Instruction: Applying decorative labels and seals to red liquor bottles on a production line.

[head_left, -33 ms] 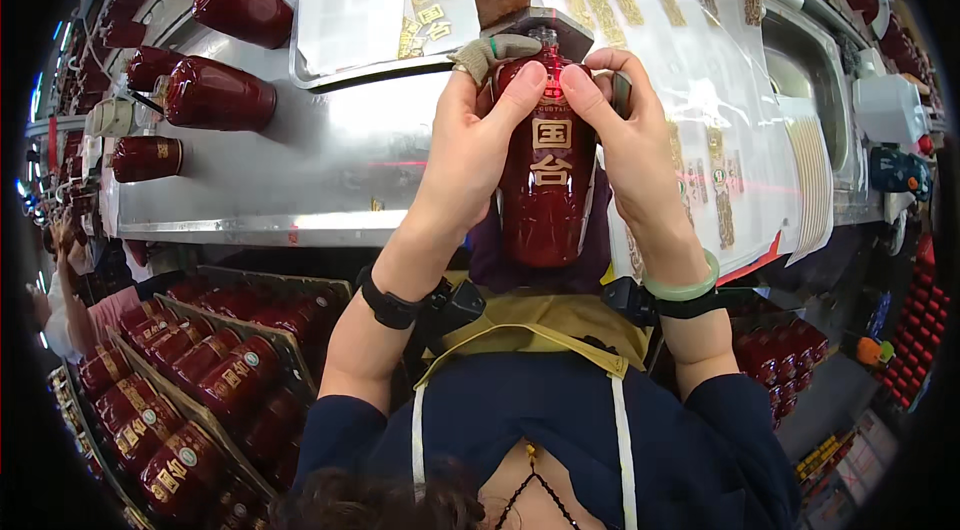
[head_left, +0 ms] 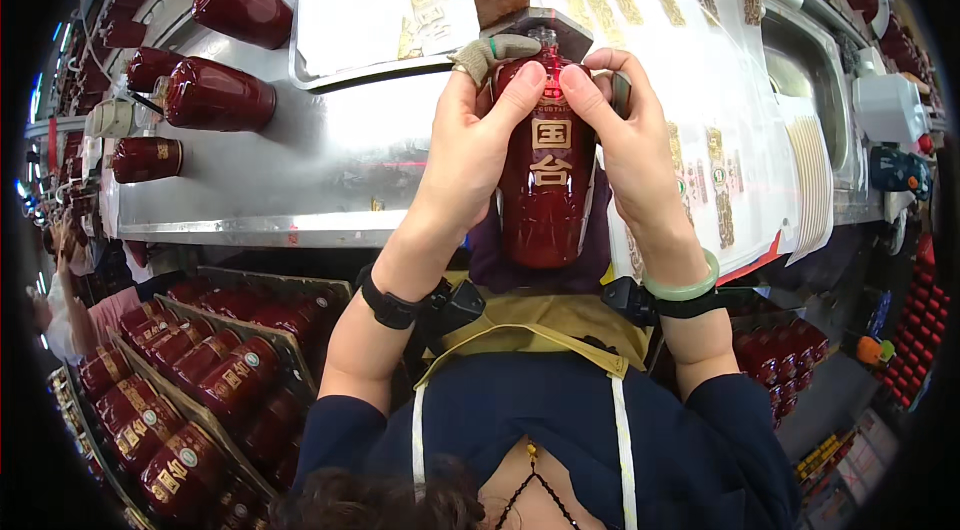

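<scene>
A dark red glass bottle (head_left: 545,220) with gold lettering lies in front of me, its neck pointing away and its base toward my body. My left hand (head_left: 478,145) grips its left shoulder, thumb pressed on the front below the neck. Finger covers of grey-beige cloth show on that hand's fingers. From the other side my right hand (head_left: 632,125) holds the bottle, its thumb beside the left one on a small red mark. The right fingers curl behind the glass and are partly hidden. Under the bottle is a dark purple cloth (head_left: 490,265).
A brown upright post with a metal block (head_left: 575,30) stands just beyond the bottle neck. Sheets of gold labels (head_left: 720,80) cover the right of the steel table (head_left: 340,155); a label tray (head_left: 300,75) is at the back. Several red bottles (head_left: 220,93) stand left; crates of bottles (head_left: 300,330) sit below.
</scene>
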Demonstrator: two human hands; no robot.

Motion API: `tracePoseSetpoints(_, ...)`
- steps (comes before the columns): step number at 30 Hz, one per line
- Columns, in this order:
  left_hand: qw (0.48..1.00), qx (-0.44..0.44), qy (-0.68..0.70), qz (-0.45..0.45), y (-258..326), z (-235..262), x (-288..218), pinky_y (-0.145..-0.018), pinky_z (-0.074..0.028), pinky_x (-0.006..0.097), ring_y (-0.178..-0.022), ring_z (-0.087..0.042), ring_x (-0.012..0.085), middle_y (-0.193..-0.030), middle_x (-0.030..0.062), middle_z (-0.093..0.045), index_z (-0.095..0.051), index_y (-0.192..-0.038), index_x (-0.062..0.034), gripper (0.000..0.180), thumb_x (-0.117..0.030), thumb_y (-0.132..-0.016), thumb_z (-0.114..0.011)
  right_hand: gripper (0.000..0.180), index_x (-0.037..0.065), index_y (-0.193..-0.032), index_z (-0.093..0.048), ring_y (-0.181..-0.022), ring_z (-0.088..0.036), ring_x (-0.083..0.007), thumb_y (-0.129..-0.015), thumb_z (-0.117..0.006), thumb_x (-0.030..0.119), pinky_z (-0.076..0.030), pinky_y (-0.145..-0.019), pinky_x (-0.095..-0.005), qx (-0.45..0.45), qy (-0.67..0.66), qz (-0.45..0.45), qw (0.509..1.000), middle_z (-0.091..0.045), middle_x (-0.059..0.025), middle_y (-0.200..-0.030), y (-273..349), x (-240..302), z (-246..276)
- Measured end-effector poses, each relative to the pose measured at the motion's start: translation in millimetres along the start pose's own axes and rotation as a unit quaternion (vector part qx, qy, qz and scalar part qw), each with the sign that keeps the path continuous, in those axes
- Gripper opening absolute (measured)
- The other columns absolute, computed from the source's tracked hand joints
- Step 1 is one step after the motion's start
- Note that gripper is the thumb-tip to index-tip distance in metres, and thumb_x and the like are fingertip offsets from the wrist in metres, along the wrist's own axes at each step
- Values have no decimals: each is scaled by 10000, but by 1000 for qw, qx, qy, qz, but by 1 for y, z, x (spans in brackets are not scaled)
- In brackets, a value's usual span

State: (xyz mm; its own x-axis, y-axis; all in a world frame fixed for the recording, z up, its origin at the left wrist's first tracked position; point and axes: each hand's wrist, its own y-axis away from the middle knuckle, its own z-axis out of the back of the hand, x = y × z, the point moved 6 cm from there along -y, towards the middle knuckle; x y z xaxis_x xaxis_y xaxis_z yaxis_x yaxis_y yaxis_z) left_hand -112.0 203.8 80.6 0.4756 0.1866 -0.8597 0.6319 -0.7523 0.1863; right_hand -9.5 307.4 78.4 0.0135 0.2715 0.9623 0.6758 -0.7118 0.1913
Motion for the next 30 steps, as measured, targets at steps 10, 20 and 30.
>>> tracePoseSetpoints(10,963,1,-147,-225,19,13,-18,-1049,-483,378,-1238,-603,254,-1401,152,-607,-631,-1354,-39,449,-384,-1077,-553,530,4,-1409,-499,-949,-576,-100,-1006,-711,276,-479,-860,-254,32,57,-15,998,-618,-46,-1080,-5,21,17)
tracePoseSetpoints(20,813,-65,-457,-354,28,41,-43,-1158,-366,479,-1414,-439,431,-1571,258,-444,-640,-1385,16,850,-668,-1068,-245,241,122,-972,-792,-848,-663,-168,-739,-748,80,-508,-774,-321,161,456,572,662,-776,-23,-973,57,80,-25)
tracePoseSetpoints(30,860,-65,-401,-309,53,26,-49,-1228,-271,422,-1447,-460,280,-1536,190,-511,-487,-1478,80,1043,-750,-1020,-52,258,177,-1025,-754,-807,-622,-192,-779,-735,101,-479,-738,-332,129,493,589,627,-731,16,-936,10,94,-33)
